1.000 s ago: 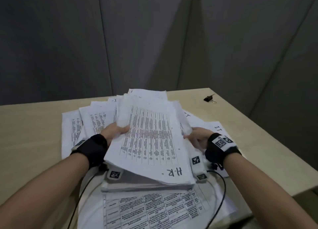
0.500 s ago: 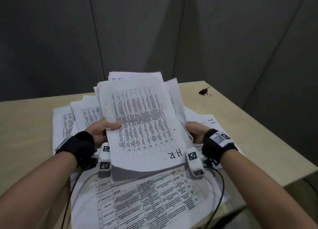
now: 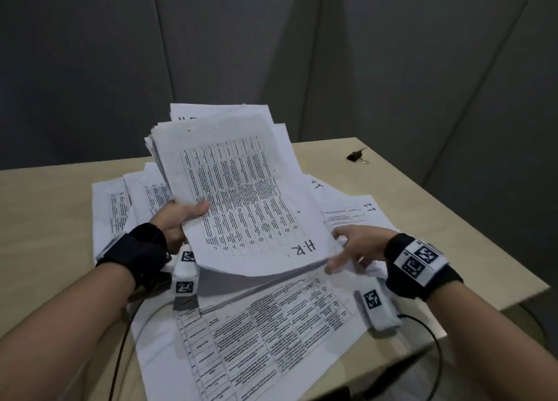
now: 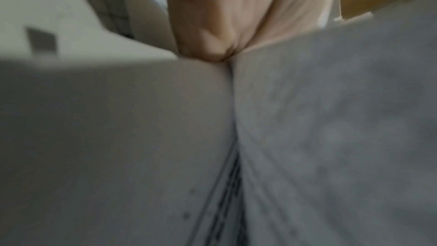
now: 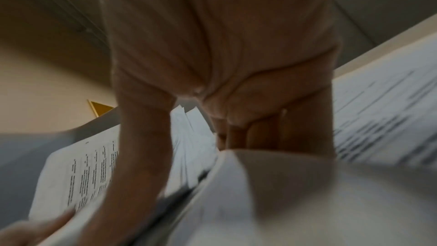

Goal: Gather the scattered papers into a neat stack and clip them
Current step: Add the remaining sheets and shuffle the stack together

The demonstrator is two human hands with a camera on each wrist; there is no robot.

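A thick stack of printed papers (image 3: 241, 195), top sheet marked "H.R", is tilted up off the table. My left hand (image 3: 181, 219) grips its left edge, thumb on top; in the left wrist view, the palm (image 4: 224, 16) meets the stack (image 4: 331, 119). My right hand (image 3: 344, 249) is blurred at the stack's lower right corner with its fingers spread straight. The right wrist view shows its thumb (image 5: 141, 147) across the top page, with the fanned sheet edges (image 5: 189, 137) between thumb and fingers. A black binder clip (image 3: 356, 156) lies at the table's far right.
Loose sheets lie on the beige table (image 3: 45, 219): one large printed sheet (image 3: 271, 325) under the stack near me, several sheets (image 3: 120, 204) to the left, another sheet (image 3: 362, 216) to the right. The table's right edge (image 3: 483, 249) is close. Grey walls stand behind.
The stack has risen from the table and tilted more upright. My right hand has loosened from the right edge and slid down to the lower right corner, fingers spreading.
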